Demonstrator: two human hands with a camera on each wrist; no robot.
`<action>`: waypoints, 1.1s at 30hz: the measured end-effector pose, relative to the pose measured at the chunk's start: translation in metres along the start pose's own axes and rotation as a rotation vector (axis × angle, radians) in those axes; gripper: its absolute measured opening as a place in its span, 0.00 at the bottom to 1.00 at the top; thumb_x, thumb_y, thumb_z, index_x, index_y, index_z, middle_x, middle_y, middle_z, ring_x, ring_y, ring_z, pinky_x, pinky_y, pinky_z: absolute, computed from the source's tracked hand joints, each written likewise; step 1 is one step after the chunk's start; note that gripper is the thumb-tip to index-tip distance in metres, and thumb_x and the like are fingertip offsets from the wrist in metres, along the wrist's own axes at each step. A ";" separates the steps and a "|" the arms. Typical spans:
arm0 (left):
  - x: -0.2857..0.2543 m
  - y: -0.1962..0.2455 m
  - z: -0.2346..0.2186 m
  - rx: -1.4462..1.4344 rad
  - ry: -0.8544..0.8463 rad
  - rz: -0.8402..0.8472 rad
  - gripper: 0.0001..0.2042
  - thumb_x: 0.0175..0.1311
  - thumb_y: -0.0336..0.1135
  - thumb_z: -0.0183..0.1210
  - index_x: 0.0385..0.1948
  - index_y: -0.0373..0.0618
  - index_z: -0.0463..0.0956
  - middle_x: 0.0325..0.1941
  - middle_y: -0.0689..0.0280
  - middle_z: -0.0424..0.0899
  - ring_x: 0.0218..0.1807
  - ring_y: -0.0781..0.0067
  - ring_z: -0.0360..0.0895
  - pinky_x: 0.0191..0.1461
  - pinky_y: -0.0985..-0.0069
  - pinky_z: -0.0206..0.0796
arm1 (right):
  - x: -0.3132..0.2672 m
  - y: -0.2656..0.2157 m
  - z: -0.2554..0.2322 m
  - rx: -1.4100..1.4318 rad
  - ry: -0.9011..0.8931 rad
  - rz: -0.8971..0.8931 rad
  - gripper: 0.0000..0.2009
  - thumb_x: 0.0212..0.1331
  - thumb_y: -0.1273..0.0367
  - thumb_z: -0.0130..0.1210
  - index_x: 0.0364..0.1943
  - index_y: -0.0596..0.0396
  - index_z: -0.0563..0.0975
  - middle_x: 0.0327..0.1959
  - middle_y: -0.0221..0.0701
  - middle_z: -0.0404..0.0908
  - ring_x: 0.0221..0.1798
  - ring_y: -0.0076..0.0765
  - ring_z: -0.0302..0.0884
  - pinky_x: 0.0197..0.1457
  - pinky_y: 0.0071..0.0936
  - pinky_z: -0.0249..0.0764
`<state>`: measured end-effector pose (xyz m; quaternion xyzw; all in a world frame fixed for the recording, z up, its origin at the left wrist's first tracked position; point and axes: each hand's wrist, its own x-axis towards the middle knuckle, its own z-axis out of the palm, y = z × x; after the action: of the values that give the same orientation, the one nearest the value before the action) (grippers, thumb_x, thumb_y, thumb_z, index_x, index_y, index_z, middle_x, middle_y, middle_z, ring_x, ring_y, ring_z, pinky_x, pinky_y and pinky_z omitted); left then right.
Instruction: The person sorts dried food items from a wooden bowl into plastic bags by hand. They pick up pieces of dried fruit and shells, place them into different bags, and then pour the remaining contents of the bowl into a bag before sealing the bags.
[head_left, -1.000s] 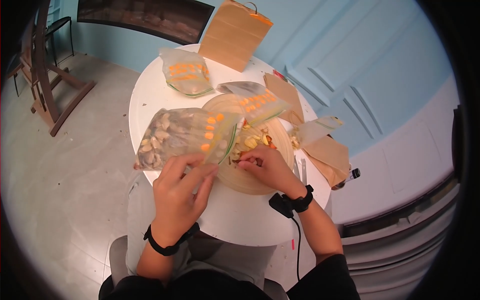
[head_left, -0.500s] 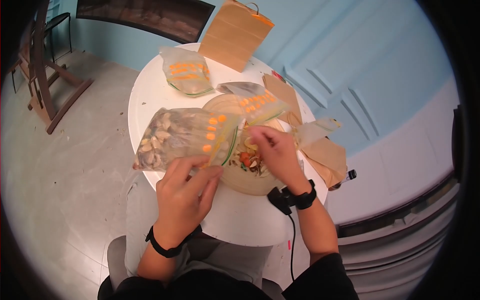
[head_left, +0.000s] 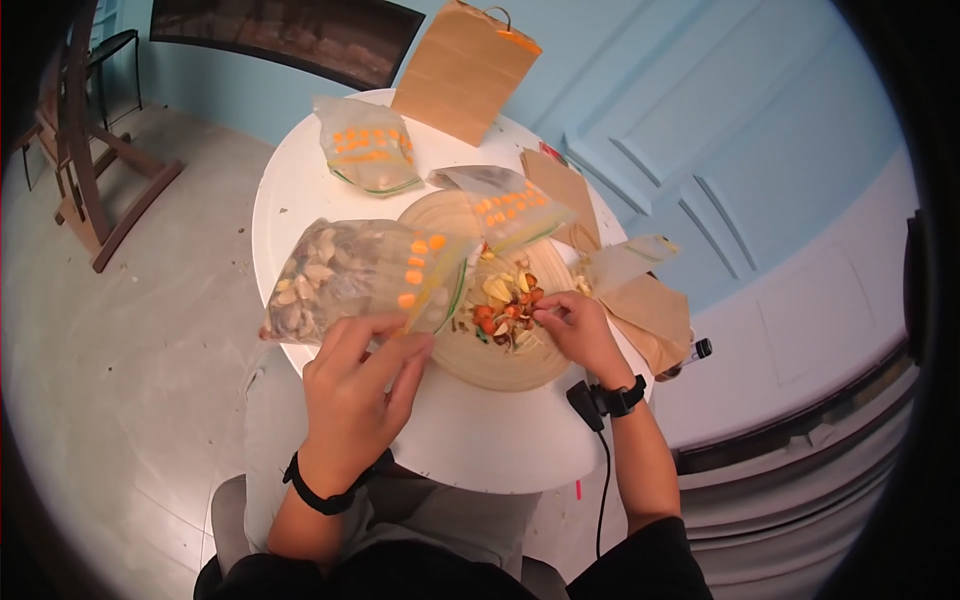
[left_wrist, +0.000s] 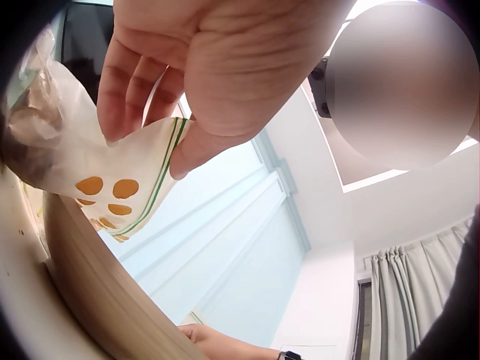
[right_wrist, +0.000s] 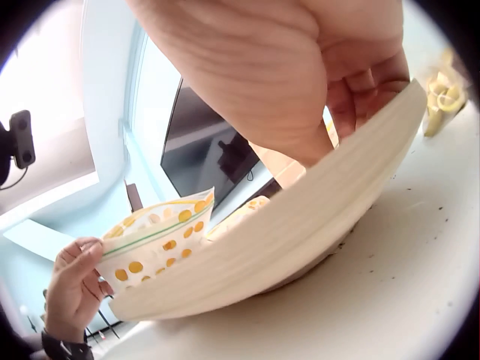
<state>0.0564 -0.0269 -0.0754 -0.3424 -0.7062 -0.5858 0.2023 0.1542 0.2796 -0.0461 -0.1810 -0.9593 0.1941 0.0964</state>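
My left hand point(head_left: 360, 390) pinches the open edge of a zip bag point(head_left: 375, 265) with orange dots. Pale brown, shell-like pieces point(head_left: 315, 275) fill the bag's far end. The bag lies slanted, its green-striped mouth overlapping a round wooden plate point(head_left: 520, 375). On this plate lies a loose heap of mixed pieces point(head_left: 505, 305), yellow, orange-red and brown. My right hand point(head_left: 580, 335) is over the plate's right side, fingertips right at the heap's edge. In the right wrist view the plate's rim hides those fingertips, so I cannot tell whether they hold a piece.
Another dotted zip bag point(head_left: 510, 210) lies across the plate's far side, and one more point(head_left: 370, 150) behind it. A small bag point(head_left: 630, 262) and flat brown paper bags point(head_left: 645, 325) lie at the right. A paper bag point(head_left: 465, 75) stands at the table's back.
My right hand went from the heap up toward the bags' side, then came back down to the heap's right edge. More of the heap shows. My left hand keeps its grip on the bag.
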 end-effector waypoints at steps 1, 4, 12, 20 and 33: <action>0.000 0.000 -0.001 0.003 0.002 0.003 0.10 0.49 0.21 0.71 0.34 0.42 0.86 0.41 0.61 0.84 0.39 0.60 0.80 0.41 0.70 0.72 | 0.000 0.003 0.001 0.094 -0.006 0.037 0.10 0.66 0.69 0.63 0.46 0.61 0.84 0.33 0.31 0.86 0.33 0.22 0.79 0.42 0.22 0.76; 0.001 -0.001 -0.001 0.003 0.002 0.008 0.10 0.49 0.20 0.71 0.34 0.42 0.86 0.41 0.61 0.84 0.39 0.60 0.80 0.41 0.70 0.72 | -0.002 0.003 0.000 0.339 0.003 0.137 0.11 0.67 0.69 0.62 0.47 0.63 0.84 0.34 0.29 0.86 0.34 0.20 0.79 0.43 0.20 0.76; 0.002 0.006 0.002 0.051 -0.002 0.054 0.09 0.51 0.24 0.70 0.34 0.46 0.85 0.40 0.64 0.83 0.39 0.63 0.81 0.36 0.70 0.74 | -0.016 -0.023 -0.006 0.592 0.032 0.271 0.12 0.69 0.68 0.62 0.50 0.61 0.83 0.35 0.26 0.87 0.34 0.16 0.77 0.37 0.17 0.73; 0.003 0.009 0.006 0.043 0.009 0.057 0.09 0.50 0.24 0.70 0.33 0.46 0.85 0.40 0.64 0.83 0.37 0.64 0.80 0.35 0.70 0.73 | -0.015 -0.045 0.000 0.863 -0.086 0.258 0.14 0.69 0.66 0.62 0.53 0.59 0.81 0.36 0.25 0.86 0.30 0.15 0.75 0.33 0.14 0.70; 0.004 0.006 0.007 0.011 0.044 0.034 0.10 0.50 0.22 0.70 0.35 0.45 0.85 0.39 0.63 0.83 0.36 0.64 0.80 0.34 0.71 0.72 | 0.010 -0.129 0.017 0.710 -0.087 0.040 0.15 0.72 0.66 0.58 0.54 0.63 0.81 0.32 0.24 0.84 0.30 0.13 0.75 0.33 0.16 0.71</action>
<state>0.0588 -0.0186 -0.0696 -0.3403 -0.6990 -0.5856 0.2295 0.1012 0.1668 -0.0076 -0.1464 -0.8315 0.5248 0.1084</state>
